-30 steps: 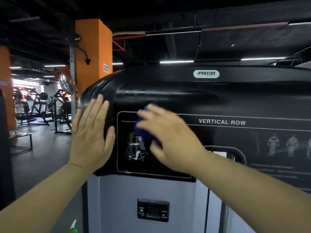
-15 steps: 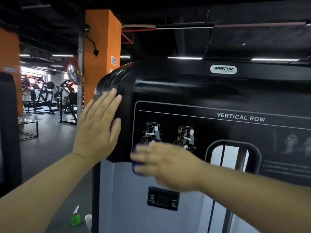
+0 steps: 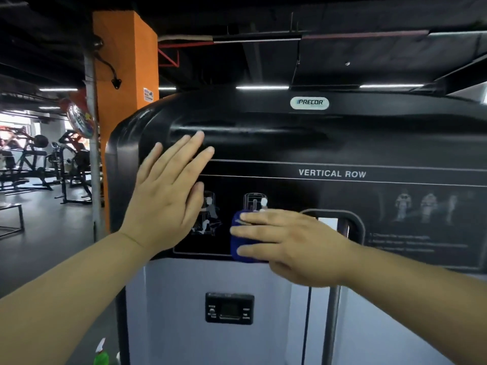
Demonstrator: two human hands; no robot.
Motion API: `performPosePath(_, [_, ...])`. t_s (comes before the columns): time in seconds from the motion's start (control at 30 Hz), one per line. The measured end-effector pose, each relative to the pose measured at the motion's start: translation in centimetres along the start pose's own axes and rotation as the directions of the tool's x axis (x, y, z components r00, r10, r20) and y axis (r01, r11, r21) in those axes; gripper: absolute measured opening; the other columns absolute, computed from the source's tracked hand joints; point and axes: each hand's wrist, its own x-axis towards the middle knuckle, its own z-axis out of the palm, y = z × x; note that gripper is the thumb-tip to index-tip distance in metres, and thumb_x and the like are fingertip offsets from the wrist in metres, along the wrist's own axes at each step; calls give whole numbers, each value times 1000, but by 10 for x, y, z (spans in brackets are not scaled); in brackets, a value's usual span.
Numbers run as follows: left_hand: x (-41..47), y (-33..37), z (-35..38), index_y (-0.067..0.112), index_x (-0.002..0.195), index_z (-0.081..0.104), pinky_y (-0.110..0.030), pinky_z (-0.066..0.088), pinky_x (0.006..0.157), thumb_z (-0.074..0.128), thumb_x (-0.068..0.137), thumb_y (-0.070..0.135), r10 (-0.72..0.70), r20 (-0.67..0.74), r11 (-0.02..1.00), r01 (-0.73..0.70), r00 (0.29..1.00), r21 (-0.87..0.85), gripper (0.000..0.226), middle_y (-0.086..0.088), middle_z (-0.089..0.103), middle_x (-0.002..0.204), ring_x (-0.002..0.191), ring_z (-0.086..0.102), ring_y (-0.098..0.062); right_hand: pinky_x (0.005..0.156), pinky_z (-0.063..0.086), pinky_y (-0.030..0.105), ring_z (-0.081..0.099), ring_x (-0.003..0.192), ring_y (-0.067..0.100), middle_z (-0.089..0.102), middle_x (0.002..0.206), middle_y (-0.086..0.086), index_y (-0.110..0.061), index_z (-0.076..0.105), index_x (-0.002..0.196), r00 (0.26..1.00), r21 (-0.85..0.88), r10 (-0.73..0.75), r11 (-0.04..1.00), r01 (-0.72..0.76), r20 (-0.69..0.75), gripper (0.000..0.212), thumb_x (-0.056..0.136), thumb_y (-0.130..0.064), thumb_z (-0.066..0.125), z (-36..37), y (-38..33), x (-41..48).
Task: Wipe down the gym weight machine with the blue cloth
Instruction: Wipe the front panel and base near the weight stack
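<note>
The weight machine fills the view: a glossy black shroud labelled VERTICAL ROW over a pale grey lower panel. My right hand presses the blue cloth flat against the lower edge of the black instruction panel; only the cloth's left part shows past my fingers. My left hand lies flat, fingers spread, on the black shroud's upper left, holding nothing, just left of the cloth hand.
A small black display sits on the grey panel below. A green spray bottle stands on the floor at the machine's left foot. An orange pillar and other gym machines stand to the left.
My right hand with the cloth swept down from the panel's upper left to its bottom edge, then rightward. My left hand slid right and up across the shroud.
</note>
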Motion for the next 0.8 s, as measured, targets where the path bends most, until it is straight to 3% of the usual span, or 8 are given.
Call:
performPosePath(0.1, [15,15,7,10,145,42,-45,14,122,38,98,21,89,4,996,-89,996,-21,48,-9,35,155,146,29,-21,118,28,36,41,138,28,51,144,8,-11,64,127,935,27,253,967,-255,-249,45,82,-7,59,-32,37,-18])
performPosePath(0.2, [38,31,17,10,145,44,-45,15,122,40,97,21,63,13,996,-62,998,-64,49,-8,35,156,146,29,-21,117,24,22,39,138,22,50,145,5,-12,62,129,598,268,627,768,-582,-499,48,81,-4,63,-56,54,-17])
performPosePath(0.23, [45,37,20,10,145,43,-44,14,122,40,96,21,36,17,996,-35,999,-86,50,-8,34,156,146,28,-21,118,24,24,39,139,24,49,145,6,-11,62,129,589,266,628,765,-586,-508,49,81,-4,62,-51,49,-16])
performPosePath(0.33, [59,48,25,11,146,42,-39,11,122,40,95,24,-1,30,993,4,1000,-121,52,-7,35,156,145,29,-21,118,28,39,39,139,31,50,145,13,-8,64,126,888,15,309,946,-323,-341,44,82,-6,60,-16,23,-35])
performPosePath(0.43, [65,51,27,12,145,43,-36,11,122,40,95,27,-8,48,991,14,999,-131,53,-5,38,154,143,32,-20,114,35,40,42,138,28,52,143,8,-9,67,123,896,-44,279,949,-313,-346,42,81,-3,62,-8,24,-67])
performPosePath(0.6, [61,48,36,8,142,47,-37,6,123,42,94,26,8,47,991,-1,999,-134,51,-9,41,151,142,34,-24,118,24,30,37,138,21,47,143,2,-8,62,123,259,419,728,606,-676,-634,49,76,2,57,-11,13,-47])
performPosePath(0.67, [60,46,37,6,140,48,-35,5,123,43,93,24,-3,30,987,8,1000,-158,50,-10,41,151,143,33,-24,120,18,27,32,142,22,44,148,4,-10,59,129,344,436,742,634,-638,-576,51,78,-2,55,-13,8,-17])
performPosePath(0.8, [57,41,33,5,137,51,-41,8,123,43,91,24,-84,1,984,83,997,-158,50,-10,43,149,142,35,-26,120,22,37,29,145,22,43,151,6,-13,57,134,749,301,535,843,-446,-391,53,82,-13,50,-33,19,22])
